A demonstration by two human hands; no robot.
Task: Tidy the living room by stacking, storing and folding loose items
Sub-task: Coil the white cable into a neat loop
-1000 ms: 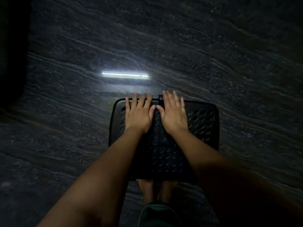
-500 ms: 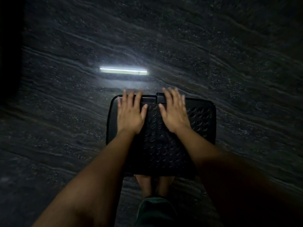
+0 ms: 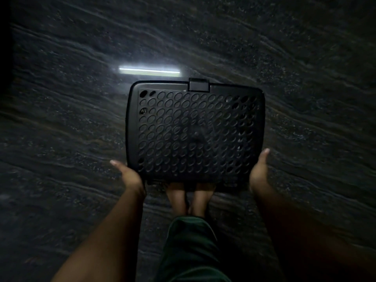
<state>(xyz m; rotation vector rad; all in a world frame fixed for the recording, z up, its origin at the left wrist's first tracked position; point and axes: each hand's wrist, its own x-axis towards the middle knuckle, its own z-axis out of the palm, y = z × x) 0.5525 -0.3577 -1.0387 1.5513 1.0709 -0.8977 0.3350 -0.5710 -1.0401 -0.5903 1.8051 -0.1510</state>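
A black plastic basket [image 3: 195, 135] with a lid full of round holes fills the middle of the head view, in dim light. A latch tab [image 3: 199, 84] sits on its far edge. My left hand [image 3: 130, 178] holds the near left corner, thumb up along the side. My right hand [image 3: 259, 171] holds the near right corner the same way. The fingers of both hands are hidden under the basket.
Dark veined stone floor [image 3: 61, 119] lies all around. A tube light's bright reflection [image 3: 149, 70] shows on the floor just beyond the basket. My bare feet [image 3: 190, 197] stand under the basket's near edge, with a green trouser leg [image 3: 191, 241] below them.
Both hands left the top of the lid and slid back to the near corners. The basket now looks larger and closer to the camera.
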